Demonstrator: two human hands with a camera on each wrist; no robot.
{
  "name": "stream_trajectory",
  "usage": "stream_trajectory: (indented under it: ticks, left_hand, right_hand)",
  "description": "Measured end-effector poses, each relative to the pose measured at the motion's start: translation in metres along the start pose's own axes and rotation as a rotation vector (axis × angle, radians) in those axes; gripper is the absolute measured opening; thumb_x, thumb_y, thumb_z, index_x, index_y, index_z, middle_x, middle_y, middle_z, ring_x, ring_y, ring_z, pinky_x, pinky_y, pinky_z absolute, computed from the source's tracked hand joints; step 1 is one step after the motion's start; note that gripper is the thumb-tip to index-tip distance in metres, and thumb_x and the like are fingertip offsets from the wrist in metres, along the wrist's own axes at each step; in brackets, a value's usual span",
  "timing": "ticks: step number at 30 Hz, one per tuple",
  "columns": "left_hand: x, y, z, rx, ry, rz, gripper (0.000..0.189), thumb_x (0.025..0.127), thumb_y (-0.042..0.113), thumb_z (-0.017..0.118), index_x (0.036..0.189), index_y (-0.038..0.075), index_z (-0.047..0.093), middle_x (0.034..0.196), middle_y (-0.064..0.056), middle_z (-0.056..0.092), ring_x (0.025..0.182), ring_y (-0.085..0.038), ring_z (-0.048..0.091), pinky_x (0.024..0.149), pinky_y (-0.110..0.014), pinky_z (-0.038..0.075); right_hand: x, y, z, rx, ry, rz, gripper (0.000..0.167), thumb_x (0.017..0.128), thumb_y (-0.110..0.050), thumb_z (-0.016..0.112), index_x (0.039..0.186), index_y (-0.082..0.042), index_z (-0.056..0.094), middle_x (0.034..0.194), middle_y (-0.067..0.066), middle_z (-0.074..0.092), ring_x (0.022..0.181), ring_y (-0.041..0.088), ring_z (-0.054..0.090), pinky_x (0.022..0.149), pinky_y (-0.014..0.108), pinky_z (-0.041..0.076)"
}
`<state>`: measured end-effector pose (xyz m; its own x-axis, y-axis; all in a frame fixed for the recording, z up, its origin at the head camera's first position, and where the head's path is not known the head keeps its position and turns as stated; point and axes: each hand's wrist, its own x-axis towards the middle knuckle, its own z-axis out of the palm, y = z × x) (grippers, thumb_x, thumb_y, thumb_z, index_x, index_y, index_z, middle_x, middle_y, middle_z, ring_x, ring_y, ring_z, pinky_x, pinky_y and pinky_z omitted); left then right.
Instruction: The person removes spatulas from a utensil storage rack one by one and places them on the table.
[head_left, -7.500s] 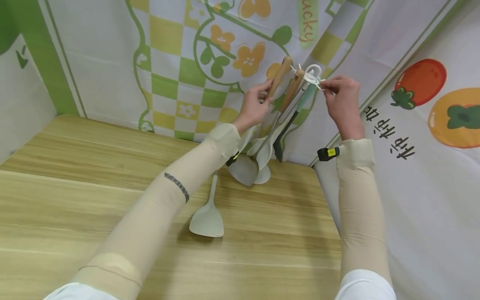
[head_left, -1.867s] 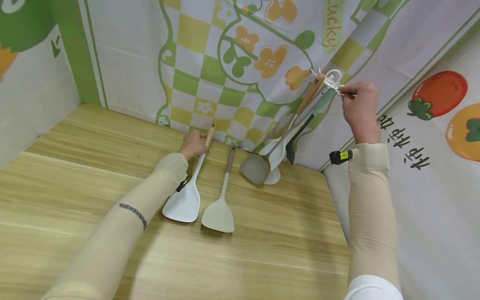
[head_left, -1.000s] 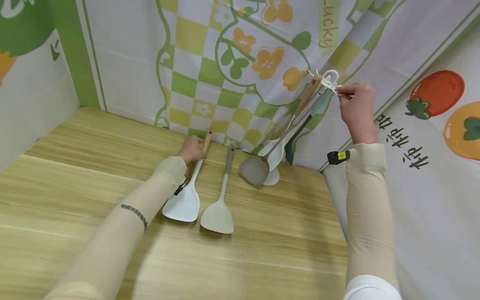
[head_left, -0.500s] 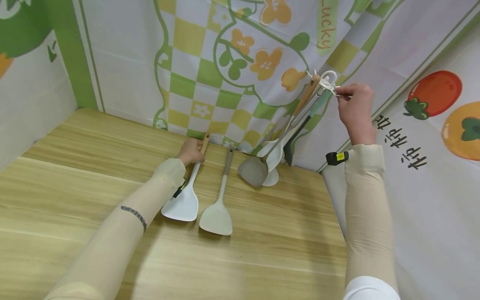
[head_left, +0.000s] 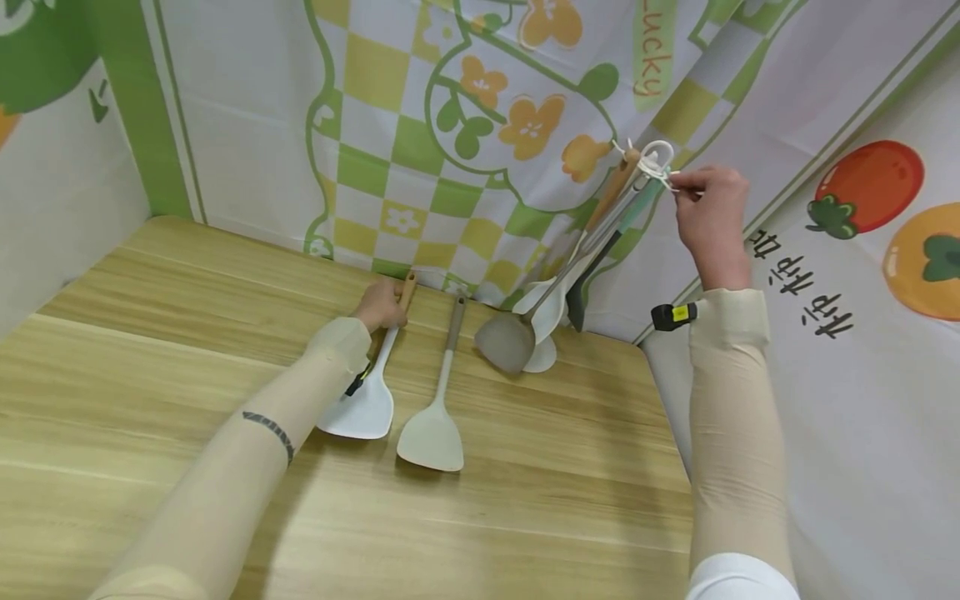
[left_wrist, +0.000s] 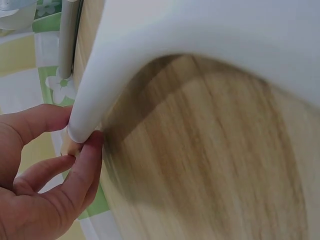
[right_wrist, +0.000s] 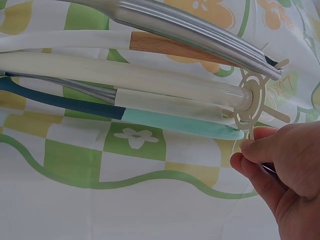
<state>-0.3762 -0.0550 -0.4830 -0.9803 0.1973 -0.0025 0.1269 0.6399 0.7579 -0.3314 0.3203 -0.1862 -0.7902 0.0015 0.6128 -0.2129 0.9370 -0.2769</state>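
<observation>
In the head view my left hand (head_left: 381,305) pinches the wooden handle of a white spatula (head_left: 371,408), whose broad blade is down at the tabletop. The left wrist view shows my thumb and fingers on either side of the handle (left_wrist: 71,147), where it meets the white neck. Beside it lies a beige spatula (head_left: 432,437) with a grey-brown handle. My right hand (head_left: 716,221) pinches a thin hook of the white utensil rack (head_left: 657,158). From that rack hang a grey-brown ladle (head_left: 506,342), a turquoise-handled utensil (right_wrist: 180,122) and several others.
The wooden table (head_left: 525,500) ends at a patterned cloth (head_left: 405,167) behind it. At the right another printed cloth (head_left: 840,400) hangs past the table's edge. The hanging utensils lean close to the back cloth.
Earlier, my left hand held a wooden handle up beside the rack; now the white spatula is down left of the beige one. Lately the left hand shifted slightly; the right keeps its pinch.
</observation>
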Motion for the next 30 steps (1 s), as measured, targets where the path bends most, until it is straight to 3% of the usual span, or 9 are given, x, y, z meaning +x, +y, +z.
stream_trajectory:
  ticks: [2, 8, 12, 16, 21, 27, 30]
  left_hand:
    - [0.0013, -0.0007, 0.0013, 0.007, 0.003, -0.006, 0.013, 0.070, -0.006, 0.067, 0.081, -0.004, 0.060, 0.081, -0.014, 0.055, 0.077, -0.028, 0.049, 0.059, -0.028, 0.045]
    - [0.0047, -0.0035, 0.0039, 0.036, 0.019, 0.000, 0.020, 0.067, -0.003, 0.068, 0.086, -0.008, 0.066, 0.088, -0.022, 0.065, 0.076, -0.027, 0.050, 0.060, -0.027, 0.045]
    - [0.0047, -0.0046, 0.0032, 0.034, 0.020, 0.001, 0.013, 0.066, -0.004, 0.070, 0.073, 0.000, 0.060, 0.067, -0.009, 0.054, 0.070, -0.025, 0.047, 0.055, -0.026, 0.041]
    - [0.0022, -0.0032, 0.0019, 0.023, 0.011, -0.004, 0.014, 0.066, -0.003, 0.072, 0.071, 0.002, 0.060, 0.063, -0.002, 0.050, 0.070, -0.024, 0.046, 0.055, -0.025, 0.040]
    - [0.0024, -0.0040, 0.0006, 0.025, -0.017, -0.015, 0.015, 0.068, 0.001, 0.078, 0.077, 0.000, 0.066, 0.066, -0.004, 0.055, 0.074, -0.025, 0.048, 0.062, -0.028, 0.043]
    - [0.0058, -0.0101, -0.0022, 0.004, -0.040, -0.016, 0.018, 0.066, 0.007, 0.082, 0.076, 0.001, 0.068, 0.072, -0.009, 0.059, 0.074, -0.026, 0.048, 0.064, -0.031, 0.045]
    - [0.0045, -0.0081, -0.0034, 0.010, -0.055, -0.032, 0.025, 0.068, 0.007, 0.081, 0.089, -0.003, 0.072, 0.087, -0.016, 0.067, 0.079, -0.027, 0.053, 0.067, -0.033, 0.050]
  right_hand:
    - [-0.0002, 0.0004, 0.0003, 0.002, -0.004, 0.006, 0.026, 0.097, 0.003, 0.057, 0.115, -0.001, 0.076, 0.112, 0.021, 0.071, 0.099, 0.025, 0.065, 0.089, 0.020, 0.057]
    - [-0.0013, 0.0005, 0.0005, -0.005, -0.013, 0.019, 0.026, 0.098, 0.002, 0.057, 0.117, -0.001, 0.075, 0.112, 0.020, 0.071, 0.098, 0.024, 0.065, 0.083, 0.017, 0.055]
    - [-0.0012, 0.0001, 0.0002, -0.005, -0.023, 0.024, 0.026, 0.099, 0.001, 0.057, 0.118, -0.001, 0.074, 0.114, 0.020, 0.070, 0.104, 0.027, 0.067, 0.090, 0.022, 0.057]
    - [-0.0006, -0.0002, -0.0011, 0.009, -0.018, 0.032, 0.025, 0.098, 0.001, 0.058, 0.117, -0.001, 0.075, 0.114, 0.021, 0.070, 0.098, 0.022, 0.066, 0.087, 0.019, 0.057]
    - [-0.0024, -0.0004, -0.0028, 0.008, -0.017, 0.039, 0.024, 0.099, -0.002, 0.058, 0.116, -0.003, 0.076, 0.112, 0.020, 0.070, 0.089, 0.010, 0.058, 0.075, 0.010, 0.050]
    - [-0.0058, -0.0046, -0.0036, -0.023, -0.047, 0.041, 0.025, 0.100, -0.003, 0.058, 0.118, -0.005, 0.075, 0.112, 0.018, 0.069, 0.093, 0.014, 0.059, 0.075, 0.012, 0.051]
    - [-0.0079, -0.0069, -0.0036, -0.016, -0.056, 0.051, 0.025, 0.100, -0.004, 0.058, 0.119, -0.005, 0.074, 0.113, 0.018, 0.067, 0.096, 0.016, 0.059, 0.078, 0.014, 0.054]
